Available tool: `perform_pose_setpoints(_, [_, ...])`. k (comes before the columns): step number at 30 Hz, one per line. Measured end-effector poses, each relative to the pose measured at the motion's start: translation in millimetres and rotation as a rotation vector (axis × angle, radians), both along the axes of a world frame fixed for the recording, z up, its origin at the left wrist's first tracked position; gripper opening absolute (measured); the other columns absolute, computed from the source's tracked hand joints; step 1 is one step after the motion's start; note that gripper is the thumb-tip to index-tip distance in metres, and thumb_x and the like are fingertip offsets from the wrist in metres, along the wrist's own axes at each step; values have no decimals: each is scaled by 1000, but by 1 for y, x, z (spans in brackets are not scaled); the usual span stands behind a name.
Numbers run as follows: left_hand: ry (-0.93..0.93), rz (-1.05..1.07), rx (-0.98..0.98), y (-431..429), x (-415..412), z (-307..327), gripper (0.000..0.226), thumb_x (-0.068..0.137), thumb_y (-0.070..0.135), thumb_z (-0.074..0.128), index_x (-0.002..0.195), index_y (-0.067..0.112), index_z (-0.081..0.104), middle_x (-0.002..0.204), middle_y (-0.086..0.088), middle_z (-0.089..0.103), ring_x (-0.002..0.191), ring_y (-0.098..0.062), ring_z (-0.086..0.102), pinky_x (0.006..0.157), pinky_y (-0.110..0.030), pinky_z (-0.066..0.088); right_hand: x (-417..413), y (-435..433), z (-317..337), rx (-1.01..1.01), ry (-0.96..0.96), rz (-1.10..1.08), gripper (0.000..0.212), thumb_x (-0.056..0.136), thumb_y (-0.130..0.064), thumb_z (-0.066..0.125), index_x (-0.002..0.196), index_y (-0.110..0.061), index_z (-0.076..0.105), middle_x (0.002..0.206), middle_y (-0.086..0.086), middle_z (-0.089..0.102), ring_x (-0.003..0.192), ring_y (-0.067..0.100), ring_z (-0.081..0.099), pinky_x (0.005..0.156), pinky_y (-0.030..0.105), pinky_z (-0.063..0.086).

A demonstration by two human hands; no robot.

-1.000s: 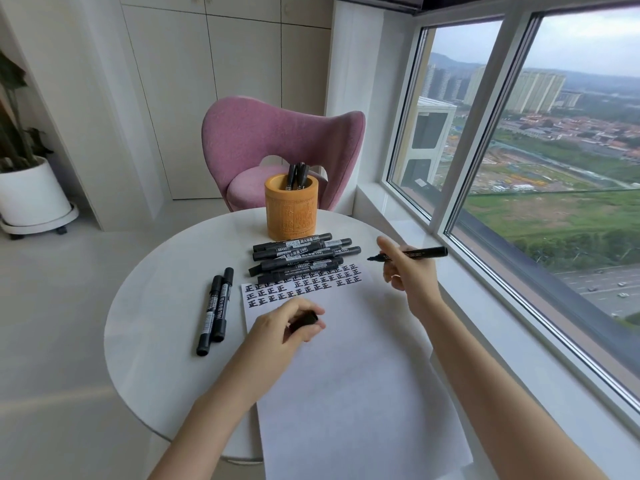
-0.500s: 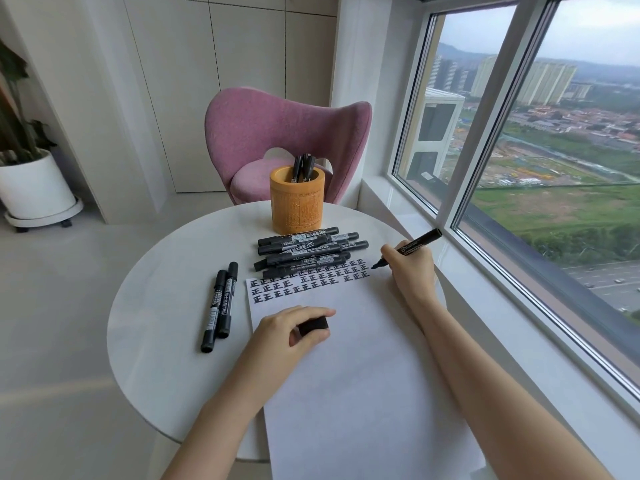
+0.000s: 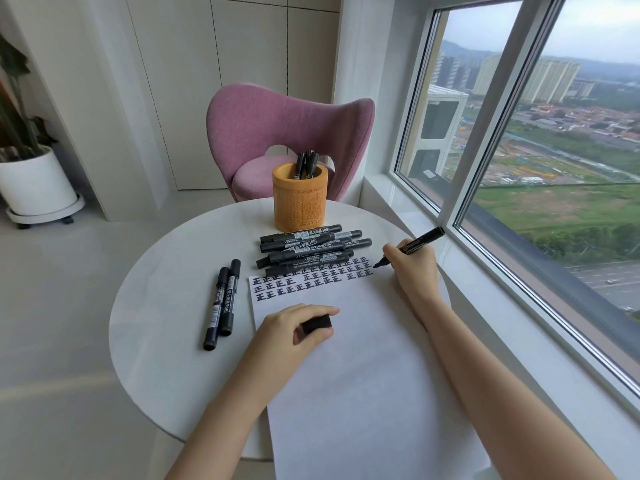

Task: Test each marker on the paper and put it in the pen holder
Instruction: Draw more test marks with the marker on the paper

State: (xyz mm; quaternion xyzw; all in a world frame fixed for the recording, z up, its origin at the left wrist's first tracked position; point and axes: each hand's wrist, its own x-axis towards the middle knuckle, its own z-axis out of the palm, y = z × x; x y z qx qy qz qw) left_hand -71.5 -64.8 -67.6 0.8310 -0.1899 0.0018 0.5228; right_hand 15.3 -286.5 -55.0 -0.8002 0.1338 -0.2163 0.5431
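Note:
A white sheet of paper (image 3: 363, 375) lies on the round white table (image 3: 166, 306), with rows of black marks along its far edge. My right hand (image 3: 414, 268) grips an uncapped black marker (image 3: 415, 244), its tip down at the paper's far right corner. My left hand (image 3: 294, 329) rests on the paper and holds the black cap (image 3: 317, 323). A pile of several black markers (image 3: 308, 247) lies at the paper's far edge. Two more markers (image 3: 223, 303) lie left of the paper. The orange pen holder (image 3: 300, 197) stands behind the pile with a few markers in it.
A pink chair (image 3: 287, 133) stands behind the table. A window sill (image 3: 502, 323) and large window run along the right. A white plant pot (image 3: 36, 183) sits on the floor at the far left.
My right hand has lowered the marker from mid-air until its tip reaches the paper's far right corner. My left hand has stayed on the paper with the cap.

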Motion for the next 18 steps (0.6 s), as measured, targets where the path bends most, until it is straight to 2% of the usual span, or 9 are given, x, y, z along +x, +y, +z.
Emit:
perform_pose_setpoints(4, [2, 5, 1, 0, 0, -1, 26, 84, 19, 67, 103, 37, 68, 89, 20, 66, 67, 2, 50, 64, -10, 38, 1, 0, -2, -26, -2, 15, 26, 77, -10, 57, 61, 6, 43, 62, 12, 31, 54, 13, 23, 41, 21, 17])
perform_pose_setpoints(10, [6, 10, 9, 1, 1, -3, 26, 84, 21, 68, 102, 40, 67, 96, 26, 63, 72, -6, 53, 66, -12, 41, 3, 1, -2, -43, -10, 9, 22, 76, -8, 56, 62, -7, 40, 59, 8, 27, 54, 14, 20, 43, 23, 15])
perform_pose_setpoints(14, [4, 14, 16, 1, 1, -3, 25, 84, 22, 67, 101, 40, 67, 96, 26, 63, 66, -5, 49, 63, -12, 39, 4, 1, -3, -22, -17, -25, 22, 76, -7, 55, 62, -8, 38, 57, 4, 24, 52, 11, 17, 43, 23, 13])
perform_pose_setpoints(18, [14, 17, 15, 0, 1, -2, 25, 84, 22, 67, 101, 41, 67, 95, 24, 64, 71, -12, 53, 67, -17, 42, 3, 1, -2, -24, -20, -31, 22, 77, -7, 55, 62, -7, 38, 57, 4, 24, 49, 12, 18, 41, 22, 14])
